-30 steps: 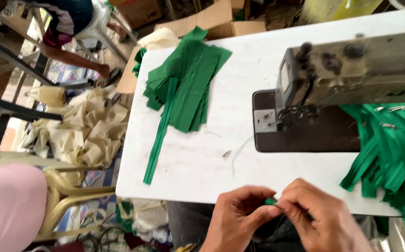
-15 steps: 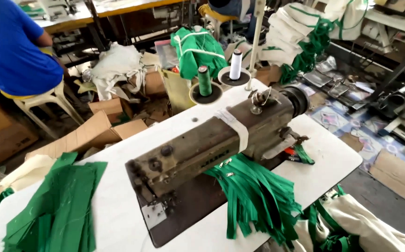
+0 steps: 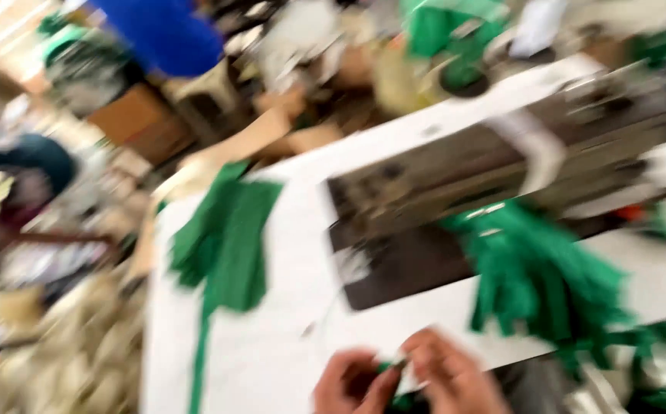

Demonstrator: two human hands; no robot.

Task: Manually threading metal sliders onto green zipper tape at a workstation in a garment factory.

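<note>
Both hands met at the desk's near edge: my left hand and right hand together pinched a small green fabric piece between their fingertips. Blur hid finer detail. Green strips lay toward the desk's left edge.

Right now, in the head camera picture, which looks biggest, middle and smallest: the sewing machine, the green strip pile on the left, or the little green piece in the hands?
1. Sewing machine, biggest.
2. Green strip pile on the white table, middle.
3. Little green piece between the left hand and right hand, smallest, though nearest the camera and blurred.
</note>
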